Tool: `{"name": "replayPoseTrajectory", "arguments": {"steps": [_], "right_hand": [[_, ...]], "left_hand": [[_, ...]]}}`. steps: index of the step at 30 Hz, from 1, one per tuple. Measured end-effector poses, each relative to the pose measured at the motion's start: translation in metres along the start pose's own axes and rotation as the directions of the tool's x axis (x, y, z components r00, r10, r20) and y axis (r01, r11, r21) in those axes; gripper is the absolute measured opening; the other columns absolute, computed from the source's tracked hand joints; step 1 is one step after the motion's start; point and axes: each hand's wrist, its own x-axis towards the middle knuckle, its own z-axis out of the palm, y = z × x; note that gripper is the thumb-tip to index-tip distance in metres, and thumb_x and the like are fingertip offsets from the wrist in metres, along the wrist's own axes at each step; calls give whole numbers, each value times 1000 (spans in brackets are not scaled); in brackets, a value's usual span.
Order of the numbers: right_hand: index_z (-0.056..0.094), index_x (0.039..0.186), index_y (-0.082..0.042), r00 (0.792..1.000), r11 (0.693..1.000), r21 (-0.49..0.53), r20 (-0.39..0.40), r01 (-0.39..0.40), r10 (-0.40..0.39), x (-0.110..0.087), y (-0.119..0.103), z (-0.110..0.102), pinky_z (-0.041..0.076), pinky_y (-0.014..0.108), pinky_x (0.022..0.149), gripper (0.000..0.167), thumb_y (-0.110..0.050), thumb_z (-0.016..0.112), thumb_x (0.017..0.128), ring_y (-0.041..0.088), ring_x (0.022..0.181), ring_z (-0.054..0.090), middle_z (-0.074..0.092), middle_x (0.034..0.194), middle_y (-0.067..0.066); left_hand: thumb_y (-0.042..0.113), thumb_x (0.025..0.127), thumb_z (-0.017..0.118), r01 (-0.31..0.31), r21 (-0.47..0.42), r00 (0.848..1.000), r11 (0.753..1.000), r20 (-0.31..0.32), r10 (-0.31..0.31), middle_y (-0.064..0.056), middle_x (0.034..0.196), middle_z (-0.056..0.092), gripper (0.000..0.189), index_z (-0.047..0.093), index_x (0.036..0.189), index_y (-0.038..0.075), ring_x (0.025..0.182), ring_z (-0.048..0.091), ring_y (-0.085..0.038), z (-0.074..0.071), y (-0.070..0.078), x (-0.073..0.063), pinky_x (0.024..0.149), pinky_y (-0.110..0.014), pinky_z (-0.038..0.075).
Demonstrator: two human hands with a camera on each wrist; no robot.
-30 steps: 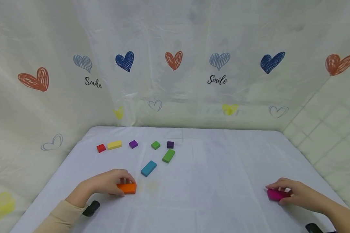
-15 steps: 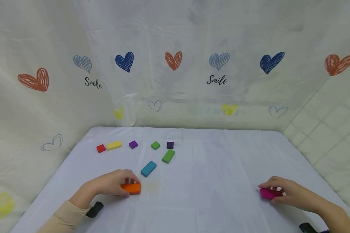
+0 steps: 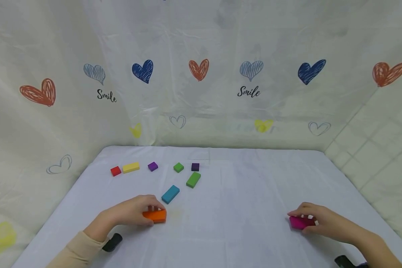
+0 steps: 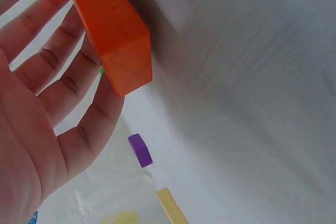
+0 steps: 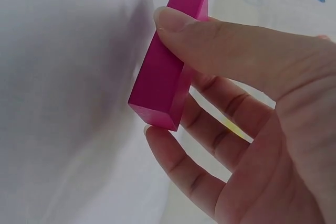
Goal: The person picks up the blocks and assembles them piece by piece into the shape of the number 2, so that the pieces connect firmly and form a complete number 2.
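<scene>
My left hand grips an orange rectangular block between thumb and fingers, low over the white tablecloth at the front left. Its flat end face shows close up as the orange block in the left wrist view. At the front right, my right hand pinches a magenta rectangular block. In the right wrist view the thumb lies across the magenta block, with the fingers behind it. A blue block lies just beyond my left hand.
Along the back left lie a red block, a yellow block, a purple block, a small green block and a dark purple block. A longer green block lies nearer. A heart-printed curtain stands behind the table.
Both hands have moved inward: the left hand slightly to the right with the orange block, the right hand further to the left with the magenta block. The other blocks stay put.
</scene>
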Motion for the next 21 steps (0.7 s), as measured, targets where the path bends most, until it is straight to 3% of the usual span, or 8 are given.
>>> {"name": "replayPoseTrajectory", "arguments": {"steps": [14,21], "right_hand": [[71,126,-8,998,995,-79,-30,59,-61,17,-13,12,47,22,67,45,-9,84,83,5,89,52,60,107,-10],[71,126,-7,999,995,-82,1,53,-53,26,-20,14,49,23,70,45,-9,84,83,5,90,52,60,107,-8]], "left_hand": [[14,91,78,-57,40,998,998,3,56,16,105,59,36,72,124,24,101,55,-9,8,9,9,91,-29,52],[13,90,78,-62,47,998,997,-1,62,15,106,59,36,72,125,20,101,55,-9,12,15,15,91,-31,52]]}}
